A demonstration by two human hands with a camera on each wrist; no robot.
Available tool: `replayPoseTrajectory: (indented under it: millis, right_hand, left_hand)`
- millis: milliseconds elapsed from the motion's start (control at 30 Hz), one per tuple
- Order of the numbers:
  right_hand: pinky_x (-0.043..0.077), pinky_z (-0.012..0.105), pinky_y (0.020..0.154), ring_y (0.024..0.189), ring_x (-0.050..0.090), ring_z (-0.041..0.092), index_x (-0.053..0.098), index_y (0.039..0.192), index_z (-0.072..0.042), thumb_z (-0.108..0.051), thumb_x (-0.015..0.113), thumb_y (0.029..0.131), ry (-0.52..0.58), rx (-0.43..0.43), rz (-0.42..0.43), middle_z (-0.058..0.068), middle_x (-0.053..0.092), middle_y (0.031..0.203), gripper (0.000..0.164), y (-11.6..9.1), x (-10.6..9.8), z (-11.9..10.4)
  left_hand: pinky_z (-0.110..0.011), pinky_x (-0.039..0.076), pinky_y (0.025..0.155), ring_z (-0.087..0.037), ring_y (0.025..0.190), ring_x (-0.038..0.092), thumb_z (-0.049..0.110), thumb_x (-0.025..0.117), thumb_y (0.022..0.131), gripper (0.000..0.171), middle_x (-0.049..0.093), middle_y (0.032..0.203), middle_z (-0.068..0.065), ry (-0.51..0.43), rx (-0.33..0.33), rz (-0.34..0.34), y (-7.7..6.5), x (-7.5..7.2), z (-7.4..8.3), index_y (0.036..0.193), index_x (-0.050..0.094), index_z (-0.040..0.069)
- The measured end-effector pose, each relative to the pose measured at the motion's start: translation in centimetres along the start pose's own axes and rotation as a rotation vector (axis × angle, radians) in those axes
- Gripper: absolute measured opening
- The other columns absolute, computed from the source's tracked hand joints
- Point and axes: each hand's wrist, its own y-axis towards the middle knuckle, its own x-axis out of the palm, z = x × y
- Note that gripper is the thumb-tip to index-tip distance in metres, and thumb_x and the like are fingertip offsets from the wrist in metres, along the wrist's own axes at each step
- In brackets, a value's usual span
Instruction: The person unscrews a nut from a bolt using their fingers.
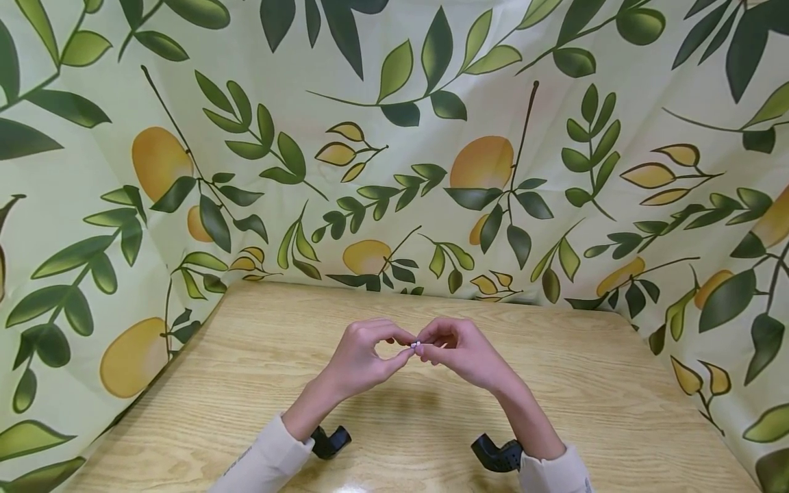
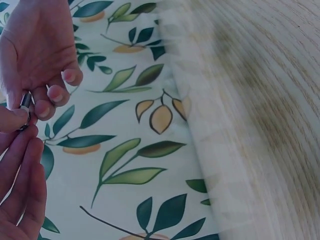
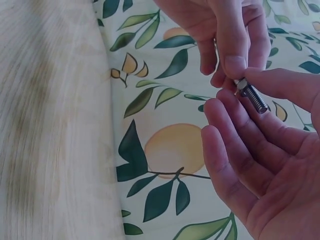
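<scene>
A small metal bolt [image 3: 256,101] with a threaded shank shows between the two hands in the right wrist view. A hexagonal part [image 3: 242,86] sits at its upper end, right at the fingertips. My left hand [image 1: 364,356] pinches this end between thumb and forefinger. From the other side, my right hand [image 1: 465,352] pinches it too, its other fingers stretched out below. The threaded shank points toward the right palm. In the left wrist view the bolt [image 2: 26,100] is partly covered by fingers. Both hands are raised above the table, fingertips meeting.
Below the hands is a light wood-grain table [image 1: 277,356]. A cloth printed with leaves and fruit [image 1: 407,157] hangs behind it and along both sides. Black curved devices stick out near the left wrist [image 1: 331,443] and the right wrist [image 1: 496,453].
</scene>
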Motion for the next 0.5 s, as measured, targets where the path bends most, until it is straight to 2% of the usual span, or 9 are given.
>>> replayPoseTrajectory:
  millis: [100,200,367,500]
  right_hand:
    - [0.059,0.027,0.073,0.084,0.069,0.017,0.07,0.105,-0.002,-0.015,0.075,0.093,-0.009,-0.005,0.012,0.01,0.073,0.095,0.018,0.0,-0.02,0.09]
    - [0.061,0.03,0.074,0.084,0.07,0.019,0.069,0.107,-0.003,-0.018,0.075,0.094,-0.003,0.002,0.006,0.011,0.073,0.095,0.021,0.04,-0.09,0.28]
    - [0.064,0.035,0.074,0.082,0.072,0.026,0.072,0.107,-0.003,-0.025,0.066,0.102,0.012,0.009,-0.045,0.012,0.075,0.092,0.023,0.16,-0.3,0.51]
    - [0.064,0.035,0.074,0.084,0.073,0.028,0.074,0.104,0.0,-0.022,0.062,0.104,0.017,-0.029,-0.077,0.015,0.075,0.092,0.025,0.22,-0.34,0.49]
  left_hand:
    - [-0.031,0.062,0.071,-0.007,0.079,0.07,0.005,0.084,0.082,0.012,0.079,0.086,0.001,-0.002,0.015,0.014,0.04,0.06,-0.04,0.092,0.08,0.011]
    - [-0.032,0.062,0.07,-0.007,0.078,0.07,0.004,0.083,0.081,0.012,0.079,0.085,0.001,-0.006,0.02,0.024,0.02,0.13,-0.11,0.09,0.08,0.011]
    - [-0.029,0.061,0.071,-0.006,0.077,0.069,0.005,0.082,0.082,0.011,0.079,0.084,0.003,-0.008,0.021,0.042,-0.06,0.23,-0.26,0.089,0.08,0.012]
    - [-0.024,0.06,0.072,-0.007,0.077,0.069,0.003,0.082,0.081,0.012,0.079,0.084,0.002,-0.018,0.036,0.055,-0.06,0.3,-0.38,0.09,0.08,0.011]
